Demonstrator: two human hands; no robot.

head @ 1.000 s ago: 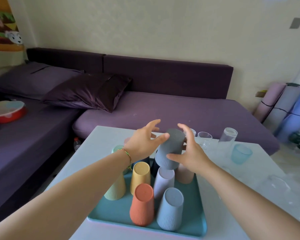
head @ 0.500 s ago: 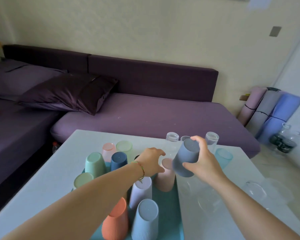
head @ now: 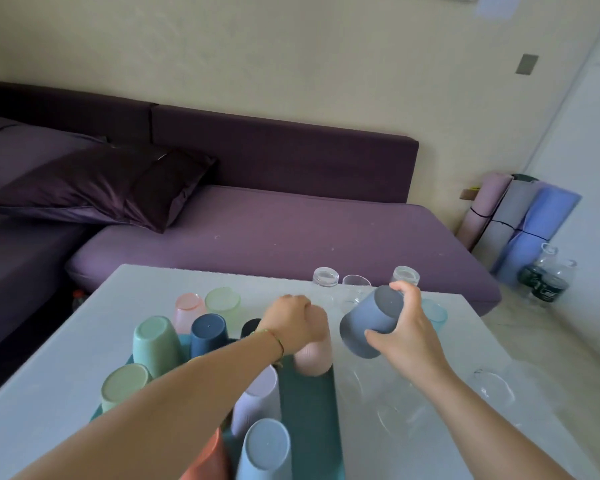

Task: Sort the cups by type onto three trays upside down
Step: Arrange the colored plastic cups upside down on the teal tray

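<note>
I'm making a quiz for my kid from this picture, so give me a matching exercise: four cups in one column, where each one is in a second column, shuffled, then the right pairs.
Things:
1. grey cup
2. pink ribbed cup
3. navy cup
4. clear glass

Places:
A. upside down at the table's far edge, beyond both hands
B. tilted in the right hand's grip, above the table
C. on the teal tray, top under the left hand
D. upside down on the teal tray, untouched

Pairs: 1-B, 2-C, 3-D, 4-A
</note>
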